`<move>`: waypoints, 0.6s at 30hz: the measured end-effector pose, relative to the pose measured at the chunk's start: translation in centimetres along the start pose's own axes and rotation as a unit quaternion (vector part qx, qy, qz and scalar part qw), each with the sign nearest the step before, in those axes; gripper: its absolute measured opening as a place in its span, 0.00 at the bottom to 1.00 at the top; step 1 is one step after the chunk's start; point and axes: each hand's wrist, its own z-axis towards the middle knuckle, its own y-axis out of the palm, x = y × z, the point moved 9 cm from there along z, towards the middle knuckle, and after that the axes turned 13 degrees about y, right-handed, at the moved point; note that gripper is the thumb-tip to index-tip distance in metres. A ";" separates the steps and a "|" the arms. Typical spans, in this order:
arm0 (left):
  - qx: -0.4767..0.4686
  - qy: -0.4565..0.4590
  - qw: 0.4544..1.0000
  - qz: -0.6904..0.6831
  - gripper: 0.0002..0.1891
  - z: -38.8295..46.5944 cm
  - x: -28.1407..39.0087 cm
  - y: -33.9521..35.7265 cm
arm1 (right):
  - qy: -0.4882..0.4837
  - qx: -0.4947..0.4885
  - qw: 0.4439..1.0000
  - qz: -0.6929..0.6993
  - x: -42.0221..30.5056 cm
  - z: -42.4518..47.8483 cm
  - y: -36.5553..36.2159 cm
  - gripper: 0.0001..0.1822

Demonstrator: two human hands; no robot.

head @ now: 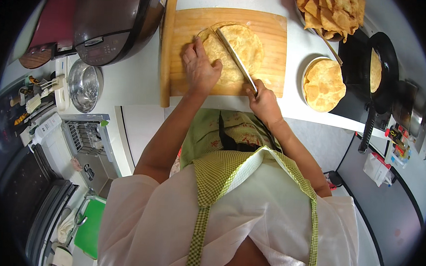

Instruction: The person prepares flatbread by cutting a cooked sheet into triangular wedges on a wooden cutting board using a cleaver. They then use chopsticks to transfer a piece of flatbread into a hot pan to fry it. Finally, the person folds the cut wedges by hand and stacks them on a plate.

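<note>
Round golden flatbreads (247, 40) lie on a wooden board (273, 64) in front of me. My right hand (266, 101) grips the handle of a knife (236, 59), whose blade lies slantwise across the bread, its tip near the far left edge. On the left part of the bread my left hand (202, 66) rests with fingers spread, pressing nothing but the bread's surface. Whether the blade has cut through cannot be told. More round flatbread (325, 86) fills a bowl right of the board.
A rolling pin (167, 52) runs along the board's left edge. Beyond it stand a dark rice cooker (110, 25) and a metal bowl (85, 86). Fried pieces (332, 13) are heaped at the far right, near a black frying pan (388, 69) holding a flatbread.
</note>
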 end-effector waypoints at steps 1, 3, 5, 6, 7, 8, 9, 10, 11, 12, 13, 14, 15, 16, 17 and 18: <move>0.003 -0.010 1.000 -0.009 0.45 -0.1 -0.2 -0.1 | 0.021 -0.021 0.999 0.026 0.1 0.3 -0.3 0.13; 0.011 -0.006 1.000 -0.018 0.46 -0.1 -0.3 -0.4 | 0.063 -0.063 0.993 0.078 0.2 0.8 -0.8 0.13; 0.014 -0.009 0.999 -0.030 0.48 -0.3 -0.3 -0.7 | 0.080 -0.066 0.991 0.082 0.0 0.6 -1.2 0.13; 0.013 -0.015 0.999 -0.039 0.49 -0.5 -0.3 -0.8 | 0.068 -0.058 0.993 0.080 -0.1 0.5 -1.2 0.13; 0.012 -0.021 0.999 -0.047 0.50 -0.6 -0.4 -0.8 | 0.057 -0.050 0.994 0.078 -0.2 0.4 -1.2 0.13; 0.019 -0.019 0.998 -0.055 0.50 -0.8 -0.5 -0.9 | 0.045 -0.043 0.997 0.046 -0.4 0.3 -1.2 0.13; 0.025 -0.019 0.997 -0.064 0.51 -1.1 -0.6 -0.9 | 0.033 -0.036 0.999 0.013 -0.7 0.3 -1.2 0.13; 0.032 -0.018 0.997 -0.073 0.51 -1.3 -0.7 -0.8 | 0.021 -0.029 0.999 -0.021 -0.9 0.2 -1.1 0.13; 0.026 -0.031 0.996 -0.077 0.51 -1.8 -0.9 -0.6 | 0.031 -0.034 0.999 -0.019 -1.0 0.1 -1.1 0.13; 0.020 -0.046 0.995 -0.081 0.52 -2.4 -0.8 -0.6 | 0.040 -0.040 0.998 -0.018 -1.2 -0.1 -1.2 0.13; 0.014 -0.060 0.995 -0.084 0.52 -2.8 -0.9 -0.5 | 0.048 -0.047 0.998 -0.017 -1.2 -0.3 -1.2 0.13; 0.018 -0.061 0.994 -0.084 0.52 -2.8 -1.0 -0.6 | 0.044 -0.043 0.998 -0.020 -1.1 -0.6 -1.1 0.13; 0.021 -0.063 0.994 -0.085 0.52 -2.9 -1.0 -0.6 | 0.041 -0.040 0.998 -0.024 -0.7 -1.0 -1.1 0.14; 0.024 -0.064 0.994 -0.085 0.52 -2.9 -1.0 -0.6 | 0.039 -0.037 0.998 -0.028 -0.6 -1.1 -1.0 0.14; 0.012 -0.069 0.994 -0.086 0.52 -2.8 -1.1 -0.4 | 0.046 -0.040 0.998 -0.028 -0.4 -1.0 -1.0 0.14; -0.001 -0.074 0.993 -0.087 0.52 -2.7 -1.2 -0.2 | 0.055 -0.044 0.997 -0.029 -0.3 -1.0 -0.9 0.14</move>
